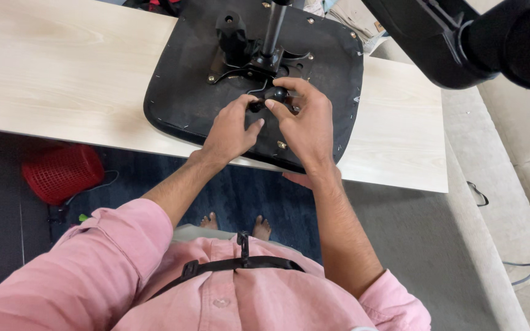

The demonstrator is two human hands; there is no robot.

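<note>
Nearest the camera: pink shirt [228,294] with rolled sleeves and a black chest strap [240,265] across it; bare feet [235,225] show below on dark blue flooring [154,175].

Head view, hands: both reach forward and meet over the underside of an upturned office chair seat [179,98].

Left hand [231,129]: fingers curled, tips pinched on the near end of a small black knob [275,94] at the end of a lever.

Right hand [305,119]: fingers bent over the same knob from the right, thumb and forefinger closed on it; the two hands are together, almost touching.

Where the work sits: the knob lies just in front of the metal mechanism plate [259,64] bolted to the seat's middle, from which a gas-lift column [274,27] rises toward the top edge.

Support: the seat rests face down on a pale wooden table [50,67], its near edge overhanging slightly.

Around: a red mesh basket [62,171] stands on the floor at left; part of a black chair base [461,37] juts in at upper right; a beige sofa [516,153] runs along the right.

Step in hand: judging by the grip, the knob is being fitted or turned on the lever.

Next move calls for: a steady twisting or pressing grip from the right fingers while the left braces the lever; whether the knob is fully seated cannot be told.
</note>
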